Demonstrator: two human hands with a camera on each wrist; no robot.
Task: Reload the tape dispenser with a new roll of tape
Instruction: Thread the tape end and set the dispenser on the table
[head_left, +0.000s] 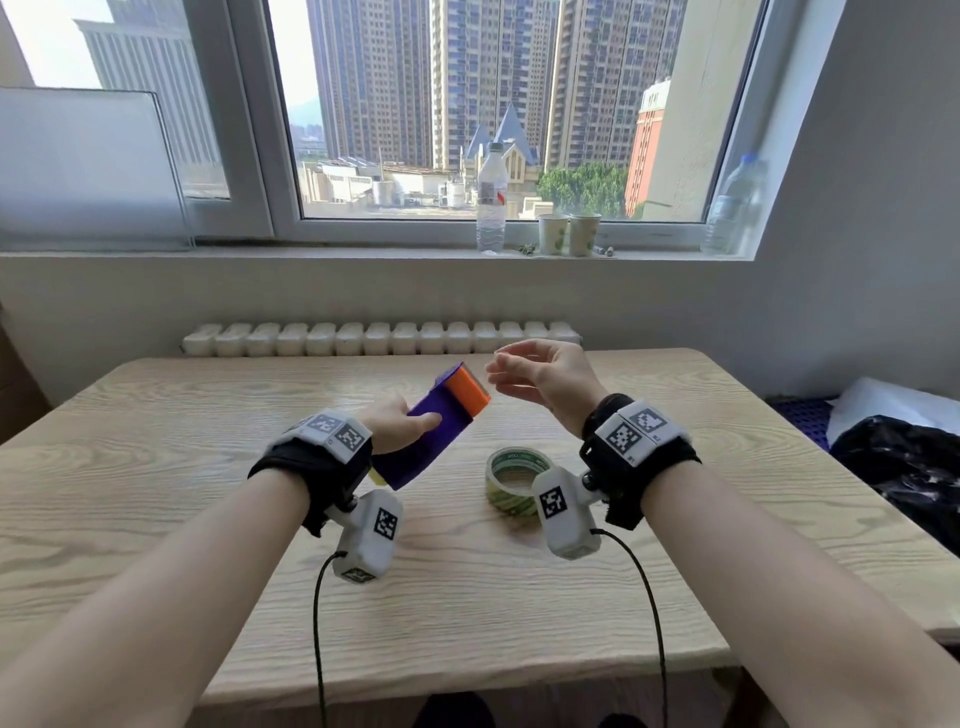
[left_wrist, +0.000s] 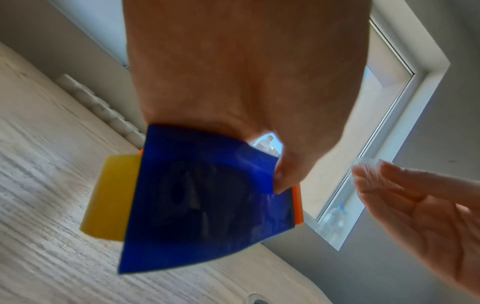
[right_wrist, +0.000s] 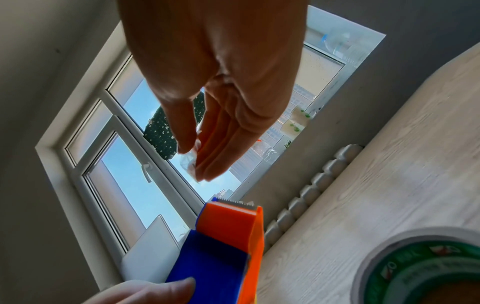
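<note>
Because it lies flat on the wooden table (head_left: 156, 519), near the front and just under the right wrist, the new roll of tape (head_left: 511, 480) sits within easy reach, apparently waiting until the dispenser is ready for it. A little farther and to the left, the left hand (head_left: 400, 423) grips the blue tape dispenser (head_left: 434, 431) round its body, thumb across the top face, tilted so the orange cutter head (head_left: 467, 387) with its serrated blade points up and away toward the right hand, likely to steady it and expose that end for work. Just beyond the blade, apart from it, the right hand (head_left: 545, 379) hovers with thumb and fingers drawn together on a small scrap of clear film (right_wrist: 191, 159), probably leftover tape. Farthest off, a water bottle (head_left: 491, 200) and two paper cups (head_left: 569, 234) stand on the windowsill.
</note>
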